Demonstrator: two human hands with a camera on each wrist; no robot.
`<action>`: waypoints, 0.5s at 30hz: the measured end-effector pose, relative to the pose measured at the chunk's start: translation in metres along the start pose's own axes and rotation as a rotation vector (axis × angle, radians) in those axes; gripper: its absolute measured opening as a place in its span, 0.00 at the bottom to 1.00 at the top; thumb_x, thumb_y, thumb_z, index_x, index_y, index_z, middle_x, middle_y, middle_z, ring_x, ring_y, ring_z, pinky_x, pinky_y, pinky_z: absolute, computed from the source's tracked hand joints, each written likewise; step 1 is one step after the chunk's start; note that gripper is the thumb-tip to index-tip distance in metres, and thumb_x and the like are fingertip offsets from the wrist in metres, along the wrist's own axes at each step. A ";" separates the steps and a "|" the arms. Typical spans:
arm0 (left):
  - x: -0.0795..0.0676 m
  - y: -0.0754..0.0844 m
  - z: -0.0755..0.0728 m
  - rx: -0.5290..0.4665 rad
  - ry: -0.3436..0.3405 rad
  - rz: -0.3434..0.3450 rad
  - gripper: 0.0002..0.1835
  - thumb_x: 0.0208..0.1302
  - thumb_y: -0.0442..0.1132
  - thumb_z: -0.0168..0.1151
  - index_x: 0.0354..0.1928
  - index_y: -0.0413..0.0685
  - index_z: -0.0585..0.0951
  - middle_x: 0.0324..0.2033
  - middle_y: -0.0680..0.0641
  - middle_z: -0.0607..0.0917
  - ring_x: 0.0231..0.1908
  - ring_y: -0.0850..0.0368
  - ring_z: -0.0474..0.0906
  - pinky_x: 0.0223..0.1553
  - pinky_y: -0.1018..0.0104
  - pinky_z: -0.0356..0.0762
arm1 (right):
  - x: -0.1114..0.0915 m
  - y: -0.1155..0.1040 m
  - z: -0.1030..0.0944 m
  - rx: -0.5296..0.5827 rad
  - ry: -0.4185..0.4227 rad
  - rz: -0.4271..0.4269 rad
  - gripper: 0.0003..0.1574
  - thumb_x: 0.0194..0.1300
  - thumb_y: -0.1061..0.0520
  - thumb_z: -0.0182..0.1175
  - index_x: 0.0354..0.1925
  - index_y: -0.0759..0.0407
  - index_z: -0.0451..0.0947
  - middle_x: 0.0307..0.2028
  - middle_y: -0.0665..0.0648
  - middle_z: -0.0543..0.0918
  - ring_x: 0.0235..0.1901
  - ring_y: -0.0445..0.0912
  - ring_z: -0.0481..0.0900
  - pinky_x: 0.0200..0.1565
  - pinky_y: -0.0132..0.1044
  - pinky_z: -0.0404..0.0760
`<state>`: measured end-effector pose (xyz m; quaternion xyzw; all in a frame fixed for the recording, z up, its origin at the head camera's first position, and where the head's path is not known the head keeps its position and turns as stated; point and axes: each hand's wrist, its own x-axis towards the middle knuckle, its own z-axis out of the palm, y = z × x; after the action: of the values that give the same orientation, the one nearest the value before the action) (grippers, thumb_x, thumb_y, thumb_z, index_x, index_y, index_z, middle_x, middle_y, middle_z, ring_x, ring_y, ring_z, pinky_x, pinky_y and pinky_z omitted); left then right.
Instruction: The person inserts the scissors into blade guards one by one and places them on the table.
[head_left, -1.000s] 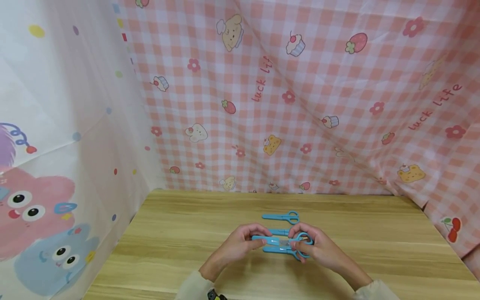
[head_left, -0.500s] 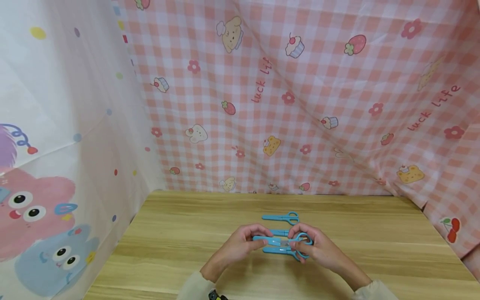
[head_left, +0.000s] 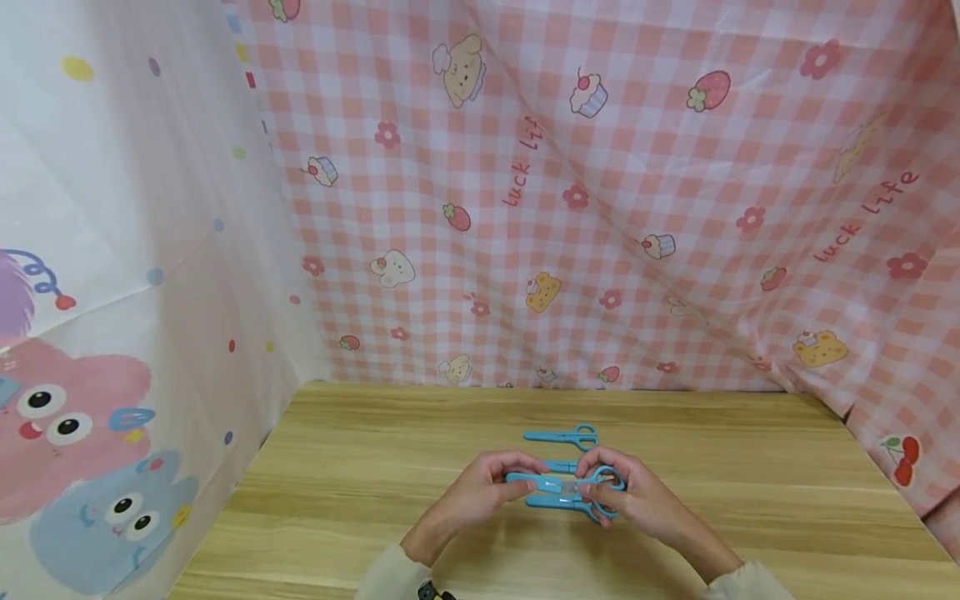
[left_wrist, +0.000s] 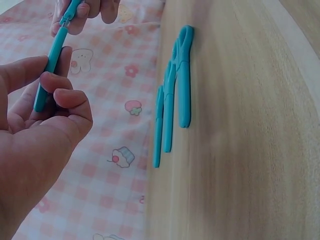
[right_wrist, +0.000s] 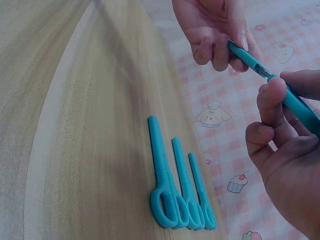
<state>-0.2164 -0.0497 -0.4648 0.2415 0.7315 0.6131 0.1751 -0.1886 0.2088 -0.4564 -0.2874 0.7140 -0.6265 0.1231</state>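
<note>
In the head view, both hands hold one pair of light-blue scissors point(head_left: 609, 477) above the table. My left hand point(head_left: 476, 492) pinches the blue blade cover point(head_left: 546, 482) between thumb and fingers. On the other side, my right hand point(head_left: 641, 500) grips the scissors near the handle loops. A short stretch of metal blade point(right_wrist: 263, 72) shows between cover and handle in the right wrist view, so the cover is partly off. Below the hands, three matching covered scissors lie in a row: a far pair point(head_left: 558, 435), a middle pair point(head_left: 561, 466) partly hidden by the hands, and a near pair point(head_left: 551, 501).
A wood-grain table point(head_left: 360, 467) spreads under the hands. Behind it hangs a pink checked cloth point(head_left: 435, 233), and a white cartoon-print cloth point(head_left: 187, 292) covers the left side. The lying scissors all have their handles toward the right.
</note>
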 end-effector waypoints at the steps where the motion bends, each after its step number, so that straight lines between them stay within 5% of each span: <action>1: 0.000 0.000 0.000 0.002 -0.002 -0.002 0.11 0.68 0.36 0.62 0.50 0.47 0.85 0.43 0.49 0.86 0.35 0.65 0.76 0.36 0.72 0.73 | 0.000 0.000 0.000 0.004 -0.001 -0.006 0.10 0.73 0.62 0.56 0.46 0.69 0.69 0.22 0.59 0.77 0.21 0.38 0.76 0.25 0.37 0.78; 15: -0.001 0.000 -0.001 0.047 0.008 0.015 0.10 0.68 0.36 0.62 0.50 0.47 0.85 0.42 0.50 0.86 0.31 0.67 0.73 0.32 0.74 0.70 | 0.001 0.005 0.003 -0.022 -0.008 -0.080 0.07 0.72 0.65 0.55 0.46 0.67 0.69 0.23 0.73 0.75 0.20 0.41 0.77 0.23 0.36 0.76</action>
<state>-0.2167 -0.0513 -0.4647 0.2485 0.7445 0.5981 0.1620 -0.1885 0.2062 -0.4613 -0.3195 0.7082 -0.6220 0.0979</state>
